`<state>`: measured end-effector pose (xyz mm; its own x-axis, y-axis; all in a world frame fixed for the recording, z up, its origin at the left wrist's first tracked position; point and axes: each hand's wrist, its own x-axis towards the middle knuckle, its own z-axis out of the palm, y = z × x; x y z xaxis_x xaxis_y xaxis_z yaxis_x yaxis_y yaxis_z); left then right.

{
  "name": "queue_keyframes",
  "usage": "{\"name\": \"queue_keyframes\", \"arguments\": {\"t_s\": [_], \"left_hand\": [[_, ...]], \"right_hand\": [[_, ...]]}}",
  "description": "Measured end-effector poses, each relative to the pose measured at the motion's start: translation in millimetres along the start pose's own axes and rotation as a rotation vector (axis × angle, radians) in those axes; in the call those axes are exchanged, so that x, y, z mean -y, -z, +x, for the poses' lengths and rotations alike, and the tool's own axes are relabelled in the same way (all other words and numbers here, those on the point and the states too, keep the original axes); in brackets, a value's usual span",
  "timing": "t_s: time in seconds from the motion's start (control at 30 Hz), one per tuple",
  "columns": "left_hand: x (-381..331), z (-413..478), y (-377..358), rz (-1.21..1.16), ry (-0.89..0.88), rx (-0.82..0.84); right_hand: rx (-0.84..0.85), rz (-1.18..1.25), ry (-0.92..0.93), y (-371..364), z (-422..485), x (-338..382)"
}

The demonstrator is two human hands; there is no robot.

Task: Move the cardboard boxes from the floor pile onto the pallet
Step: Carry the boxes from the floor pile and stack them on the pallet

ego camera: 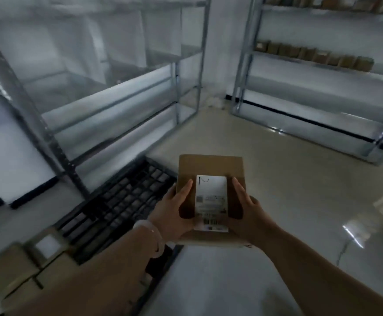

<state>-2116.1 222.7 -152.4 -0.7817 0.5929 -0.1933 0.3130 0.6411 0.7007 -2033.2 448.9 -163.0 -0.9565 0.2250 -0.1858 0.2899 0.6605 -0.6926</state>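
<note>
Cardboard box [210, 166]: held in the air between both hands, flat face up, above the pale floor [277, 179] and just right of the pallet's edge.
Shipping label [211, 197]: white, stuck on the box top, lying between the two thumbs; barcode at its near end.
Left hand [174, 210]: clasps the box's left side, thumb laid along the top beside the label, fingers wrapped under the edge.
Right hand [247, 213]: clasps the right side the same way, thumb on top by the label's right margin.
Bracelet [150, 231]: pale band on the left wrist.
Black plastic pallet [126, 197]: on the floor left of the grip, its grid top bare where it shows.
Other boxes [26, 263]: brown, blurred, far down-left of the grip at the pallet's near end; whether they rest on it cannot be told.
Metal racks [117, 92]: beyond the grip to the left and right.
Small brown packages [318, 56]: lined up on a right-hand rack shelf, well beyond the grip.
</note>
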Motion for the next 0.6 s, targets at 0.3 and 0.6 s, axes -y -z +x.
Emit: {"name": "queue_keyframes", "arguments": {"t_s": [0.3, 0.6], "left_hand": [[92.8, 24.3, 39.2, -0.131, 0.298, -0.102], [129.2, 48.0, 50.0, -0.336, 0.558, -0.407]], "right_hand": [[0.290, -0.012, 0.185, -57.7, 129.5, 54.2], [0.583, -0.152, 0.409, -97.6, 250.9, 104.7]]}}
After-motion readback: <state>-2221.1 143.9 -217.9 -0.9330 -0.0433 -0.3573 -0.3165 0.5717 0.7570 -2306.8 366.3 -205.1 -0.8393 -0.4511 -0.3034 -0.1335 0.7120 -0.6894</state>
